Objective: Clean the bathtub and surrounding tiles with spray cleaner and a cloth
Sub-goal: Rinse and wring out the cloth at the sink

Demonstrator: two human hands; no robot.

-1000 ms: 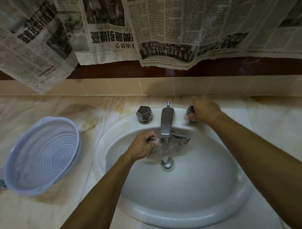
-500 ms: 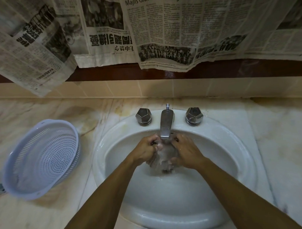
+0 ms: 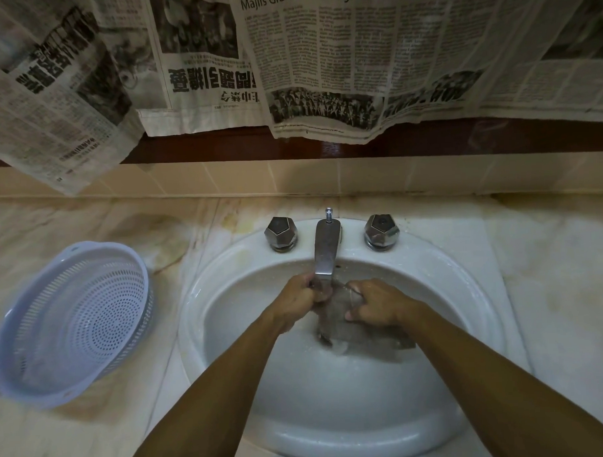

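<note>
Hands meet under the spout of the chrome basin tap (image 3: 325, 249), both in the bowl of the white oval ceramic washbasin (image 3: 333, 398). The left hand (image 3: 297, 305) has its fingers curled round one end of a wet grey-brown cloth (image 3: 334, 324), just below the tap mouth. The right hand (image 3: 378, 306) grips the other end, fingers bent over the fabric and thumb underneath. The cloth hangs between and below them (its lower edge is blurred, with water around it). Two faceted chrome tap knobs stand either side of the spout, the left knob (image 3: 280, 233) and the right knob (image 3: 381, 231), neither touched. On the beige marbled countertop (image 3: 95, 437), left of the basin, a pale blue perforated plastic colander (image 3: 71, 322) lies tilted. Sheets of newspaper (image 3: 338, 63) hang over the wall above the cream tiles (image 3: 428, 172).
</note>
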